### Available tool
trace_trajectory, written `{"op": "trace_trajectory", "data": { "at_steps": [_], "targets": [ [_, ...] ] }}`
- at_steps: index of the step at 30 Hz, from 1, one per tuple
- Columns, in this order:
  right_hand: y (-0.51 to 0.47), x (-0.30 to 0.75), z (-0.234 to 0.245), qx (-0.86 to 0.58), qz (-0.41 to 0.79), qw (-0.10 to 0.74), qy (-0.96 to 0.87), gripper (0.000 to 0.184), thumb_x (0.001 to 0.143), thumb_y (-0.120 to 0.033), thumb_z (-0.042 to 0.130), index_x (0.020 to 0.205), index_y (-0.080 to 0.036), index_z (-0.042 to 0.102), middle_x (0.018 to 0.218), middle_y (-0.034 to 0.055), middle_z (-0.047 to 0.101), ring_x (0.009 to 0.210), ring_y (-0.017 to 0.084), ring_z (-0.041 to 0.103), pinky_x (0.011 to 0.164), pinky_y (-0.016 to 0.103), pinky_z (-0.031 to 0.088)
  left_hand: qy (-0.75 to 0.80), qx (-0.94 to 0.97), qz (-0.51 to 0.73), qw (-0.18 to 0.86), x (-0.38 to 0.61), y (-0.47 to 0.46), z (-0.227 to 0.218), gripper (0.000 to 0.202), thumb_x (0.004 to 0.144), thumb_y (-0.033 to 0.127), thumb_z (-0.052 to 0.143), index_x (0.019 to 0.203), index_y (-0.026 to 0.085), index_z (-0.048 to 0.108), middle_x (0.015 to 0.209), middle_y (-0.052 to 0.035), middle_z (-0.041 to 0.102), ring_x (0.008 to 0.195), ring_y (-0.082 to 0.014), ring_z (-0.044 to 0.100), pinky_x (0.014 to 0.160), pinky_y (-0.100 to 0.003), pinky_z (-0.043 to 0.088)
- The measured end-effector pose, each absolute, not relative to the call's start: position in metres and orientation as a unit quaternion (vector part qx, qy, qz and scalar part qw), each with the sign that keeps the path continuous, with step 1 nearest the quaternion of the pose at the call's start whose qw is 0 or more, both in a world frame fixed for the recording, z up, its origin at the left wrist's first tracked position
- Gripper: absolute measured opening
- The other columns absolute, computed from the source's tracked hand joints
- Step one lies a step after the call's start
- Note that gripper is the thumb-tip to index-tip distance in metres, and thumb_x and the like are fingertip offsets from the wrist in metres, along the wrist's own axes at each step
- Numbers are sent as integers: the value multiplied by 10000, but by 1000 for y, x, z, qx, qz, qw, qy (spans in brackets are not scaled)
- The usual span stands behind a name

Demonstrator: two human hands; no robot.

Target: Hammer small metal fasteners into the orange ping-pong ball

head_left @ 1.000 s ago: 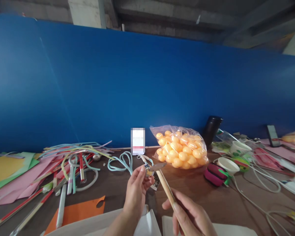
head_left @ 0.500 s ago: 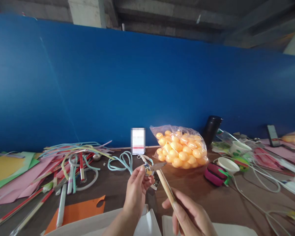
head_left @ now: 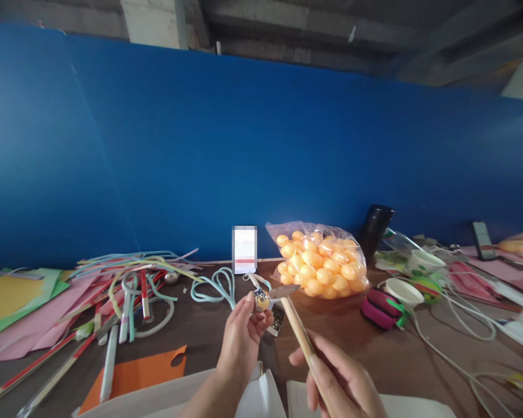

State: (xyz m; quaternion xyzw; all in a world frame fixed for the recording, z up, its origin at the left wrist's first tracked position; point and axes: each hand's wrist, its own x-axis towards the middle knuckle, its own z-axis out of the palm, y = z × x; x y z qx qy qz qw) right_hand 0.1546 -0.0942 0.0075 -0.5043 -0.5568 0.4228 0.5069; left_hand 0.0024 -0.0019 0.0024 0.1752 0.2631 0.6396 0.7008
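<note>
My left hand (head_left: 240,334) pinches a small yellow ball (head_left: 262,301) with dark and silvery patches between thumb and fingers. In my right hand (head_left: 337,371) is a small hammer, held by its light wooden handle (head_left: 299,332). Its narrow, pointed metal head (head_left: 286,291) lies just right of the ball; whether the two touch I cannot tell. Partly behind my left fingers, a small card or pack with dark specks (head_left: 277,323) rests on the table. Beyond the hands lies a clear bag of orange balls (head_left: 322,264).
A blue partition (head_left: 244,145) stands behind the table. Looped pale-blue cord (head_left: 213,287), coloured strips (head_left: 135,273), paper sheets (head_left: 47,313) and an orange sheet (head_left: 143,371) lie left. To the right are a black bottle (head_left: 376,232), white cup (head_left: 403,293), magenta pouch (head_left: 380,309) and cables (head_left: 440,354).
The hammer head has shifted slightly right, away from the ball. The ball has turned or risen a little in my left fingers, showing more of its yellow side.
</note>
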Motion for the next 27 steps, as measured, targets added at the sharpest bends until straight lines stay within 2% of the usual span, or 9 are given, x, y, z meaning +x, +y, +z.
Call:
{"op": "trace_trajectory", "data": {
  "at_steps": [4,12,19,27],
  "targets": [
    [-96,157,10,-498,428,522,-545,429,922,-528,489,1200,-220,596,876,85,699,404,57,484,365,165,376,252,131,611,739,1,0,5,152,827,232,665,735,111,657,640,-41,667,563,-107,628,592,-226,571],
    [-96,154,6,-489,416,514,-568,393,923,-491,512,1221,-253,602,914,80,715,442,81,544,347,165,404,266,134,604,739,0,-1,6,145,861,210,616,778,98,655,665,-50,676,565,-111,635,554,-213,565],
    [-96,153,8,-508,404,481,-590,433,905,-521,523,1230,-250,617,903,84,724,439,94,573,341,170,421,271,175,606,727,2,-2,5,159,817,257,676,832,100,655,723,-60,682,592,-112,629,581,-220,557],
    [-93,155,5,-507,403,491,-583,444,909,-516,516,1240,-233,603,926,98,723,448,97,574,323,161,429,276,199,625,702,4,-1,3,218,750,310,743,807,116,660,715,-42,665,629,-126,632,606,-234,551]
  ]
}}
